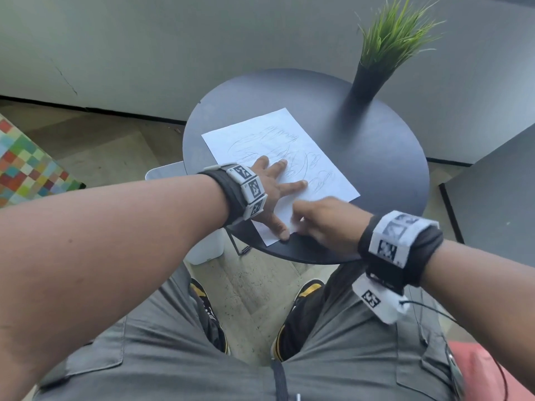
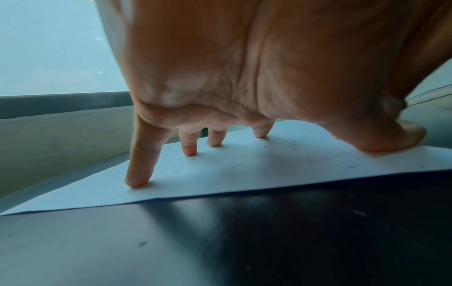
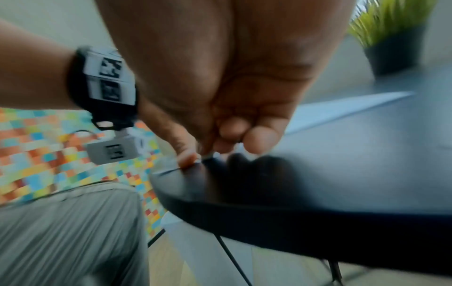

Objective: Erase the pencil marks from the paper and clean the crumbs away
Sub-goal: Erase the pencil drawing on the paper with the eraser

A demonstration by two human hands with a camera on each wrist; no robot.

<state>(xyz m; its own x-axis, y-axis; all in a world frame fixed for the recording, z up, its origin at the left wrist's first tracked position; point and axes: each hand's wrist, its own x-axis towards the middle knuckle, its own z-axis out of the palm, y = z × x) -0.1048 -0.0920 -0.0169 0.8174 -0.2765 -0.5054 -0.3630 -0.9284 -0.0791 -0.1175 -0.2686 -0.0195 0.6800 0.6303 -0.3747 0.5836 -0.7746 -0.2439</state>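
A white paper (image 1: 278,134) with grey pencil scribbles (image 1: 292,157) lies on a round dark table (image 1: 376,175). My left hand (image 1: 275,195) is spread flat on its near half, and straight fingertips (image 2: 137,181) and the thumb press the sheet (image 2: 244,174) down. Small dark crumbs (image 2: 351,166) dot the paper. My right hand (image 1: 324,224), blurred, sits at the paper's near right edge beside the left thumb. Its fingers (image 3: 254,141) are curled and pinch a small whitish piece (image 3: 212,155), apparently the eraser, against the sheet.
A tall dark pot with green grass (image 1: 373,76) stands at the table's far right. A white bin (image 1: 208,250) sits under the table's left side. A chequered, colourful surface (image 1: 26,166) is on the left, and my knees are close to the table's near edge.
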